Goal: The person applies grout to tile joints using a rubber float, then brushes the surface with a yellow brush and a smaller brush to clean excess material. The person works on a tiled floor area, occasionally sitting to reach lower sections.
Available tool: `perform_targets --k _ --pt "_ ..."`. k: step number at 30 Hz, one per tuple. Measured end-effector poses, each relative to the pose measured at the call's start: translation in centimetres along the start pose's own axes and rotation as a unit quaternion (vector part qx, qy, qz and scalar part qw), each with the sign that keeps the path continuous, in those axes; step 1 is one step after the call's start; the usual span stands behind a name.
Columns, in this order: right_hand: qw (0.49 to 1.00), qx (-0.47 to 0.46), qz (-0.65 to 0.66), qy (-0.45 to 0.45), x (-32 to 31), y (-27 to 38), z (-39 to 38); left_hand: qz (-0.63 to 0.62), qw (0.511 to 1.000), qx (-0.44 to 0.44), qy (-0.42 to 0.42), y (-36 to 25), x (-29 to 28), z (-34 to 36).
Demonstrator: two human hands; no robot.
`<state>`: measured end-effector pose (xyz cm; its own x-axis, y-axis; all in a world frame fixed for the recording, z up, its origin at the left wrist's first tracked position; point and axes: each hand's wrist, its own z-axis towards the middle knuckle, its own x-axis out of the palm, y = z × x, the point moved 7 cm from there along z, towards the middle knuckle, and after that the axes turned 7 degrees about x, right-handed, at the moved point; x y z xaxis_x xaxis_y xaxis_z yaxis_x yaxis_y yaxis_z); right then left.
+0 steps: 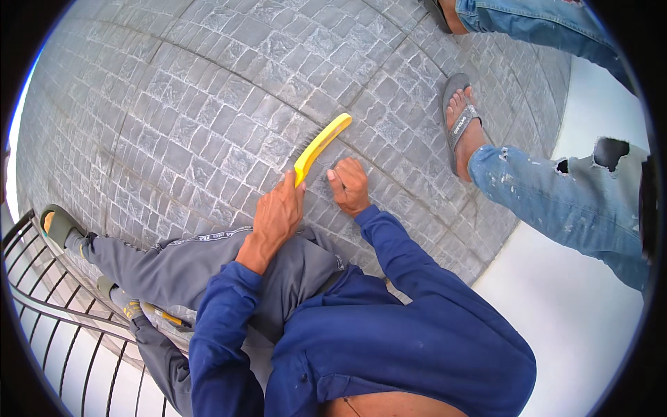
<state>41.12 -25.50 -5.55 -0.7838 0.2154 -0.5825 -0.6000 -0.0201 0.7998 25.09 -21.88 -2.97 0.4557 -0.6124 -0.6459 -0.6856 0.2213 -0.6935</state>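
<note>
My left hand (pixel 276 214) is wrapped round the lower end of a yellow-handled wire brush (pixel 321 147). The brush slants up and away to the right above the floor, its dark bristles facing left. To the right of the brush, apart from it, my right hand (pixel 349 185) is closed in a fist with the thumb along its left side. Nothing shows in that fist. Both hands are above the grey patterned paving (pixel 229 118), in front of my grey trousers (pixel 201 260).
At the right stands another person in torn, paint-spotted jeans (pixel 556 194) and dark sandals (pixel 458 125). A black metal railing (pixel 62 316) curves along the lower left. A yellow and black tool (pixel 167 316) lies between my legs. White wall (pixel 542 306) borders the paving.
</note>
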Motion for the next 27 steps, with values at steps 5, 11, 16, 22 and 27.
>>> perform_targets --k 5,11,16,22,27 --pt "1.0 -0.002 0.009 0.008 0.1 -0.3 0.4 -0.022 0.999 -0.044 -0.013 -0.3 -1.6 -0.5" --pt "1.0 -0.001 0.014 0.008 0.2 -0.3 0.3 0.022 0.994 -0.099 0.03 1.5 -3.5 -2.9" --pt "1.0 -0.01 -0.003 0.001 0.2 -0.1 0.5 -0.014 0.997 -0.065 -0.027 0.8 -1.9 1.1" --pt "1.0 -0.002 0.005 0.004 0.2 -0.1 0.3 -0.016 0.99 -0.129 0.054 4.6 -7.3 -5.2" --pt "1.0 -0.008 -0.011 0.021 0.4 0.1 0.4 0.021 0.996 -0.075 0.048 2.7 -6.4 -2.3"
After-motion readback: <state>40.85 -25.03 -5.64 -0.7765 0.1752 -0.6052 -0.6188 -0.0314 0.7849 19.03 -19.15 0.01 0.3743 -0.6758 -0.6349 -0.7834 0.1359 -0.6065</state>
